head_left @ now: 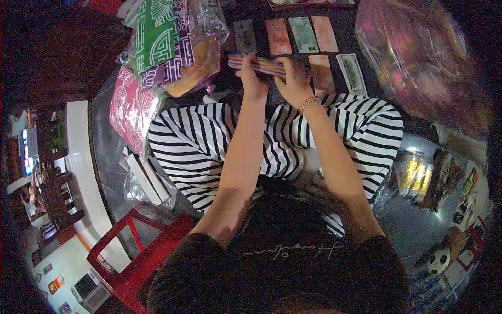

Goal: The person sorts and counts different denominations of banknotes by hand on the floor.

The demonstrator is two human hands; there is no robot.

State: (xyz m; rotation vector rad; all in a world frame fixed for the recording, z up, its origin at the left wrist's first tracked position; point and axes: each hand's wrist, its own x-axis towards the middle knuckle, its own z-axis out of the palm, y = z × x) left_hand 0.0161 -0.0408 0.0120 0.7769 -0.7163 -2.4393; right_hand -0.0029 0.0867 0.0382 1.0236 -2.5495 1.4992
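Above my crossed legs in striped trousers, my left hand (250, 76) grips the left end of a thick stack of colourful paper slips (260, 65). The stack's right end is in my right hand (294, 78), which has a woven bracelet at its wrist. Beyond the hands, on a dark surface, lie several banknote-like papers: a grey one (244, 37), an orange one (278, 36), a green one (303, 35) and another orange one (324, 33). Nearer to me are a brown-orange one (321, 74) and a pale green one (352, 74).
Plastic-wrapped green and purple packets (162, 42) and a pink packet (130, 110) are at the left. A large clear plastic bag (413, 57) sits at the right. A red chair (136, 251) and a football (438, 261) are farther back.
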